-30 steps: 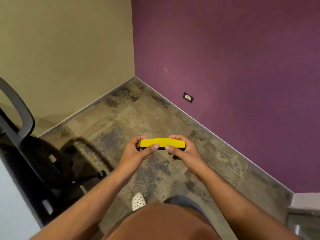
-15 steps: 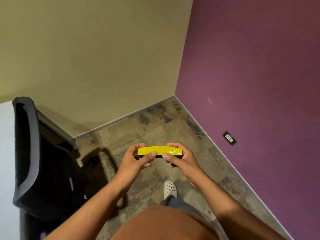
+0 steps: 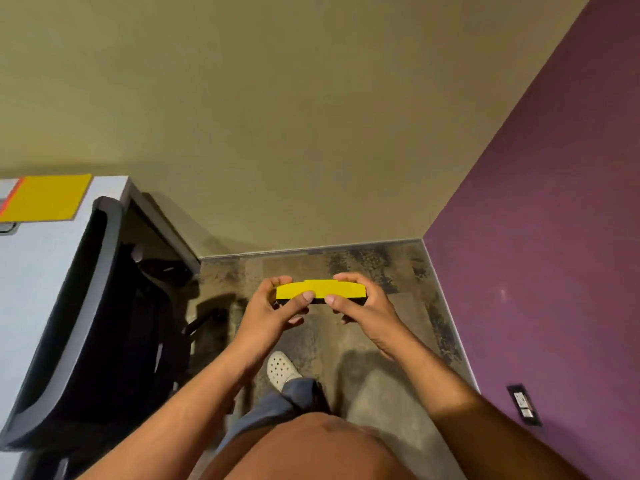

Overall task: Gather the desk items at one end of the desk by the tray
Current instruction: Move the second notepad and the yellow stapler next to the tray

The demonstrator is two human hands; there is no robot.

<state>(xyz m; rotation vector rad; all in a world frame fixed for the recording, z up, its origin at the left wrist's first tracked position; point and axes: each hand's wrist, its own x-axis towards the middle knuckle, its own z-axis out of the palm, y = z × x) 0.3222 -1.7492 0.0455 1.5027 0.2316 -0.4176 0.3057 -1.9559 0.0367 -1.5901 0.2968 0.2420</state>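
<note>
- One white tabletop (image 3: 41,271) at the far left carries one flat yellow sheet (image 3: 45,197) near its far corner.
- One black office chair (image 3: 90,323) stands pushed against that tabletop.
- The left hand (image 3: 273,311) pinches the left end of one yellow-and-black block (image 3: 320,291), thumb on top.
- The block is held in mid-air over the carpet (image 3: 374,341), yellow face up, its long axis running left to right.
- The right hand (image 3: 363,306) grips its right end likewise.
- One white clog (image 3: 280,370) shows below.
</note>
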